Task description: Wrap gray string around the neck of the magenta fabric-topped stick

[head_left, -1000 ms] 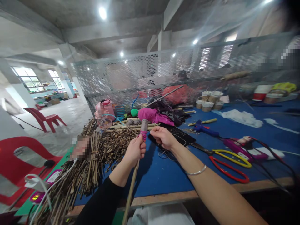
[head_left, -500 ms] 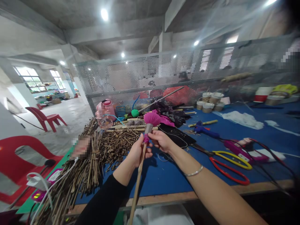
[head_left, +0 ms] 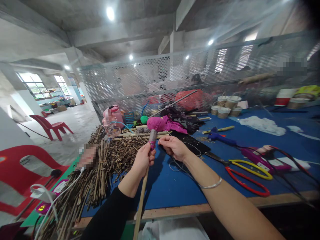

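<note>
As the left hand (head_left: 143,159) closes around a stick (head_left: 141,206) just below its grey thread wrapping (head_left: 153,135) and magenta cloth (head_left: 156,124), the right hand (head_left: 174,146) pinches a thin thread (head_left: 156,141) beside it, the head camera shows. The stick slants above the near edge of a blue table (head_left: 175,196), its lower end cut off by the frame, its upper end hidden by fingers and wrapping. Right fingertips mask the pinched thread, whose loose loops fade against a black sheet (head_left: 190,142). Scissors (head_left: 226,163) lie nearby, blades hard to make out. Dried stalks (head_left: 96,190) spread at left, partly behind the black sleeve (head_left: 107,213); an object beside them is blurred beyond recognition.
</note>
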`<state>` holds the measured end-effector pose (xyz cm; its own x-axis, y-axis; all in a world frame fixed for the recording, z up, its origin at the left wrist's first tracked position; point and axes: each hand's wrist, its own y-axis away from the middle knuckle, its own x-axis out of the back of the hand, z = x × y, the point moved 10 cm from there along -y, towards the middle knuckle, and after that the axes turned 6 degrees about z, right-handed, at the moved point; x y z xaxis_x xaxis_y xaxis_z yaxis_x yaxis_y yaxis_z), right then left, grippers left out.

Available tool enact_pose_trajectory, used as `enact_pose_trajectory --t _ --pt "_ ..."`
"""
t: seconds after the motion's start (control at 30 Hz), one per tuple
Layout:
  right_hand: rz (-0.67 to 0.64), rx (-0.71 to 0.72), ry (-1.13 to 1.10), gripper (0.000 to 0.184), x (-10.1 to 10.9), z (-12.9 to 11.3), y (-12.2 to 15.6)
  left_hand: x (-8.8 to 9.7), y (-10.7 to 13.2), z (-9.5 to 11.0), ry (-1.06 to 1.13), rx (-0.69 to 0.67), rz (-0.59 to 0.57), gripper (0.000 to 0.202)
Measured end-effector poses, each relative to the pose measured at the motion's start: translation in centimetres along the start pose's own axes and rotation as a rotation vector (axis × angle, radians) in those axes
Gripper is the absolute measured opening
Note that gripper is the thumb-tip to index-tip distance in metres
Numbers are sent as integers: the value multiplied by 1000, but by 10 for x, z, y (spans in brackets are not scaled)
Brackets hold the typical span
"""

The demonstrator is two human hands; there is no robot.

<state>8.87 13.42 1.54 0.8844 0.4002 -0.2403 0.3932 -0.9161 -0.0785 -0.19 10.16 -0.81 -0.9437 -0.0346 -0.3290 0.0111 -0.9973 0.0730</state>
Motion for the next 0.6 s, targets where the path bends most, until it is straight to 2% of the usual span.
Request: enact_pose_trajectory --t 0.1,0.27,0.43,0.6 --pt "-29 -13 -143 27 -4 -3 3 -7 4 -1 -11 9 -32 39" --pt "-49 -39 -247 28 -5 1 2 -8 7 -2 -46 17 5 38" --pt "42 -57 -188 28 5 7 -3 -4 6 0 -16 18 26 36" --pt "56 -64 -118 28 5 10 -4 0 4 2 41 13 26 34"
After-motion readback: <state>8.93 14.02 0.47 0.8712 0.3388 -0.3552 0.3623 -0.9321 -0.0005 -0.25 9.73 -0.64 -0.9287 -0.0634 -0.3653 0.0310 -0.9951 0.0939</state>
